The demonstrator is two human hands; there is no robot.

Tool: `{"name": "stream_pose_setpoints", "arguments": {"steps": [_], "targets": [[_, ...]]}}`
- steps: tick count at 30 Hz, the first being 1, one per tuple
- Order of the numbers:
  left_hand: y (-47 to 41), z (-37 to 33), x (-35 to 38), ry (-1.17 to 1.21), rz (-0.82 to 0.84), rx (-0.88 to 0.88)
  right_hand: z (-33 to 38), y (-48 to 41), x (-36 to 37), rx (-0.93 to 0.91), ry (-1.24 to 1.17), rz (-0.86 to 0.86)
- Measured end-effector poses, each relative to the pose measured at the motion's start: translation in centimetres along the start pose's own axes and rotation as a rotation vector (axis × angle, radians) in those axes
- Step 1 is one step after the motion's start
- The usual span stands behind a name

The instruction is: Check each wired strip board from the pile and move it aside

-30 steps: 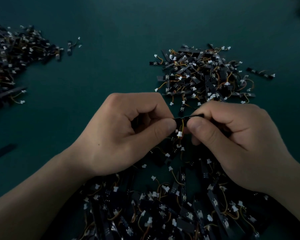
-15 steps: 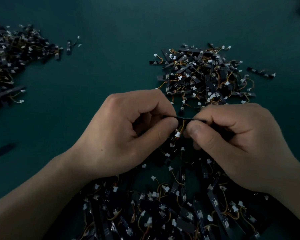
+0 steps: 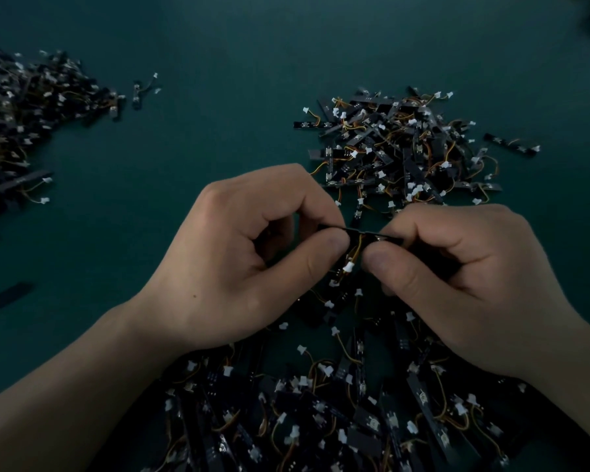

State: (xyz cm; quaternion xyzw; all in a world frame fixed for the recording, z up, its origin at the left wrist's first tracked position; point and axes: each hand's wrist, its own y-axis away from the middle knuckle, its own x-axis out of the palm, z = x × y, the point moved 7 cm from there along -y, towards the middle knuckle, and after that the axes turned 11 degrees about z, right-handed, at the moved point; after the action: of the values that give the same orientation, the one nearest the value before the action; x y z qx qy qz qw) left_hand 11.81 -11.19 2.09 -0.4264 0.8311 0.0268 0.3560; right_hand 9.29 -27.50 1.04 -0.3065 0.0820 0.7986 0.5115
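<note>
Dark teal and matte, the tabletop [image 3: 218, 148] carries three tangles of wired strip boards. Biggest in view is the near pile [image 3: 321, 420] under the wrists, probably the unchecked stock, so plenty seems left to do. The far heap [image 3: 406, 148] beyond the knuckles and the left heap [image 3: 21, 107] at the edge look like boards already moved aside, though I cannot say for sure which is which. The left hand [image 3: 246, 260] and right hand [image 3: 464, 277] sit close together, each pinching one end of a single strip board [image 3: 355, 231] between thumb and forefinger, level above the near pile. It is a thin, flat, black bar. A slim orange-yellow wire [image 3: 355, 248] droops from its middle to a small white plastic connector [image 3: 347, 267].
</note>
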Motion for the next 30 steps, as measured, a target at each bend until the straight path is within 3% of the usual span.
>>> {"name": "stream_pose_setpoints", "arguments": {"steps": [14,30], "targets": [[-0.08,0.38,0.32,0.029,0.067,-0.033,0.03,-0.13,0.08,-0.034,0.083,0.03],[-0.03,0.67,0.7,0.081,0.115,-0.091,-0.52,-0.01,0.2,-0.048,0.013,0.027]]}}
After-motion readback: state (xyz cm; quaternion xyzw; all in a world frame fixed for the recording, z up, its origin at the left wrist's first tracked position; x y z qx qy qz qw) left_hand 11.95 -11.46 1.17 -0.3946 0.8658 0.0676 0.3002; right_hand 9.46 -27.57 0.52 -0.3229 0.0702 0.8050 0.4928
